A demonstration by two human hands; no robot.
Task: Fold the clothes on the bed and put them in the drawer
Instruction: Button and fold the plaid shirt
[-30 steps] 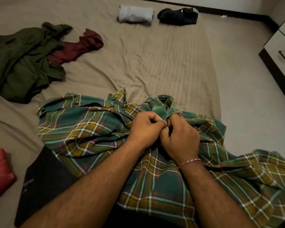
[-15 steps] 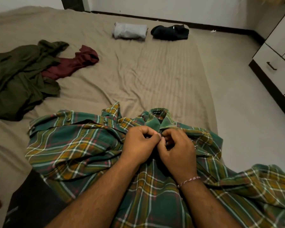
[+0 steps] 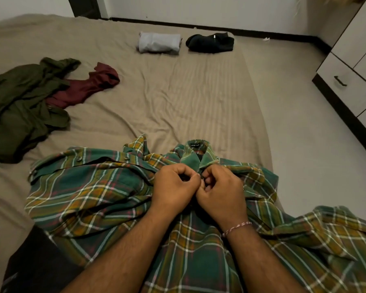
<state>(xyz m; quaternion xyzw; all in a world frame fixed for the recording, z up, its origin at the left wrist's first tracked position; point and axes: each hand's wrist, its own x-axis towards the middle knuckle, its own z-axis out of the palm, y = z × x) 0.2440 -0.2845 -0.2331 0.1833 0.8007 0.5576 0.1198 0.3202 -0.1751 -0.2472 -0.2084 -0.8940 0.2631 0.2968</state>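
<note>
Meanwhile, the view has tipped up since a second ago, bringing the white drawer front with a dark handle (image 3: pixel 344 85) into sight, while both hands stay at the placket. The left hand (image 3: pixel 175 187) and right hand (image 3: pixel 220 193) pinch the green-and-yellow plaid shirt (image 3: pixel 89 193) just below its collar, seemingly buttoning it, so folding has not started. On the beige bed (image 3: pixel 178 92) lie two folded bundles, grey (image 3: pixel 159 42) and black (image 3: pixel 210 42), plus two loose garments, olive (image 3: pixel 19 106) and maroon (image 3: pixel 87 87).
</note>
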